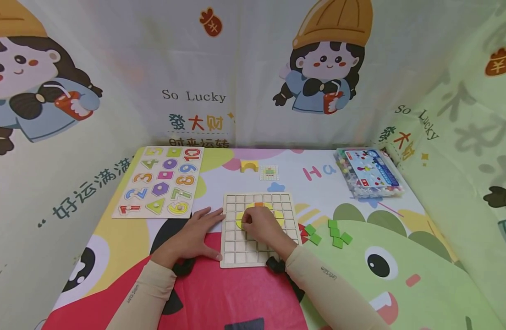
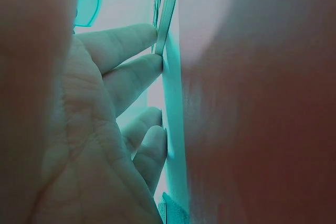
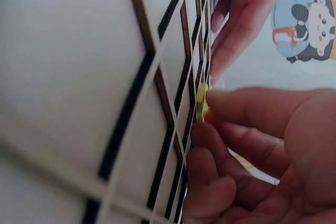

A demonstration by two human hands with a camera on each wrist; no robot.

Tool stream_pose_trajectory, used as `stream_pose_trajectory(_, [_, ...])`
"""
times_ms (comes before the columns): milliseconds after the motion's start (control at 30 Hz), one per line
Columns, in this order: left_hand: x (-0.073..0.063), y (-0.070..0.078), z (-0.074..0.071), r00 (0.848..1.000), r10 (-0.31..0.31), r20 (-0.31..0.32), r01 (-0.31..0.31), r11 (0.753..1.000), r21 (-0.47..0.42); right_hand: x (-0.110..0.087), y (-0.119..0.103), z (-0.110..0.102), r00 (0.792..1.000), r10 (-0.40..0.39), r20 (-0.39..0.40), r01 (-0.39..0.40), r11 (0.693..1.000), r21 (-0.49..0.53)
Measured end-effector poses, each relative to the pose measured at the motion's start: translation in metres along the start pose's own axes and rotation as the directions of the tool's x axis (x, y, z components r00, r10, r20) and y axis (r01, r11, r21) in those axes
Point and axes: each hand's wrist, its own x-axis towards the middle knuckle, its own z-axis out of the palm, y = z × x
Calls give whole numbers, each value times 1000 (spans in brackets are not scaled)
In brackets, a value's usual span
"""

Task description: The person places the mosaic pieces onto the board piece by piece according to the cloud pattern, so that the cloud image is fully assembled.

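Observation:
A wooden grid board (image 1: pixel 233 257) lies on the table in front of me, with yellow tiles (image 1: pixel 279 214) and an orange tile (image 1: pixel 259 204) in its upper cells. My left hand (image 1: pixel 195 234) has its fingers spread, and the fingertips touch the board's left edge. Over the upper left cells, my right hand (image 1: pixel 262 223) pinches a yellow tile (image 3: pixel 201 100) close to the grid, as the right wrist view shows. The hand hides some cells beneath it.
Green tiles (image 1: pixel 334 232) and red tiles (image 1: pixel 304 234) lie right of the board. Behind it are a yellow arch block (image 1: pixel 249 165) and a small pattern card (image 1: pixel 270 173). A number puzzle board (image 1: pixel 129 200) lies at left, a clear plastic box (image 1: pixel 368 173) at back right.

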Motion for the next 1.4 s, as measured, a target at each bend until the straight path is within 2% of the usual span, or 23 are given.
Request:
stream_pose_trajectory(200, [1,-2,3,1000,-6,5,6,1000,1,-6,10,-9,998,-27,60,23,998,64])
stream_pose_trajectory(400, [0,-2,3,1000,-20,10,20,1000,3,-25,26,-25,995,-39,87,24,986,163])
stream_pose_trajectory(833, [-1,-1,2,1000,-28,11,28,1000,-8,-65,84,-74,1000,0,-19,5,965,261])
stream_pose_trajectory(1200, [0,1,2,1000,-27,6,27,1000,-1,-81,128,-104,988,96,-123,-71,979,190])
stream_pose_trajectory(1400, [1,2,2,1000,-22,2,22,1000,3,-85,140,-110,986,87,-145,-70,991,115])
